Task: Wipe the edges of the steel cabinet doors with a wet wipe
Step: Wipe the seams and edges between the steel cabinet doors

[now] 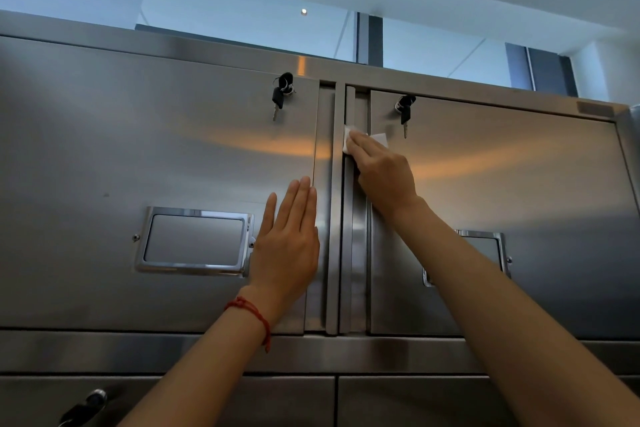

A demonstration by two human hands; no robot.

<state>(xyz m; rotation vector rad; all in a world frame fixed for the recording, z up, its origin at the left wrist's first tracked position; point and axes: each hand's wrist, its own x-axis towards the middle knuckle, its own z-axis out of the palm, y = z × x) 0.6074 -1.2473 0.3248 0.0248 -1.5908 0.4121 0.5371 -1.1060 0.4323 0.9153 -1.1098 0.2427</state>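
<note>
Two steel cabinet doors fill the view, the left door and the right door, meeting at a vertical seam in the middle. My right hand presses a white wet wipe against the recessed inner edge of the right door, high up near the top. Parts of the wipe stick out past my fingertips; the rest is hidden under the hand. My left hand lies flat with straight fingers on the left door, next to its inner edge. A red string bracelet circles the left wrist.
Keys hang from the left lock and the right lock. Each door carries a chrome label frame; my right forearm partly covers the right one. Below a steel rail are lower doors with another lock. Windows are above.
</note>
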